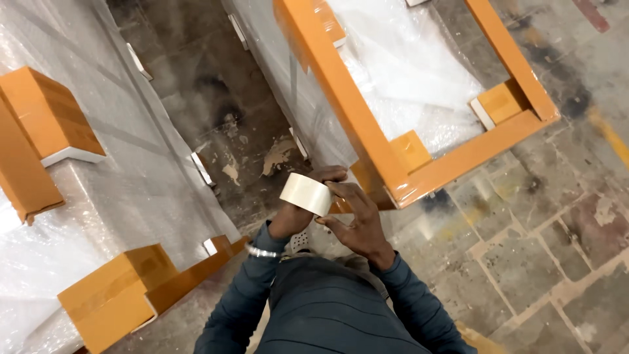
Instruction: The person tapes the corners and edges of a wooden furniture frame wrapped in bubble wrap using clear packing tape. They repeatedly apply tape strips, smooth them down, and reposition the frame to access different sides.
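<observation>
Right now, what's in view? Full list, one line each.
Tape roll: one, off-white, held up between both hands at centre.
Wrapped package: one, clear bubble wrap with orange cardboard edging, upper middle to right, on the floor.
Second wrapped package: one, clear bubble wrap with orange cardboard corner pieces, left side.
Orange corner pieces: several, orange with white foam under some, on the corners of both packages.
Floor: one, grey stone tiles, stained, with yellow paint marks at right.
Bracelet: one, silver, on the left wrist.
Sleeves: dark blue, bottom centre.
Left hand: behind and under the tape roll, gripping it.
Right hand: fingers on the roll's near edge.
</observation>
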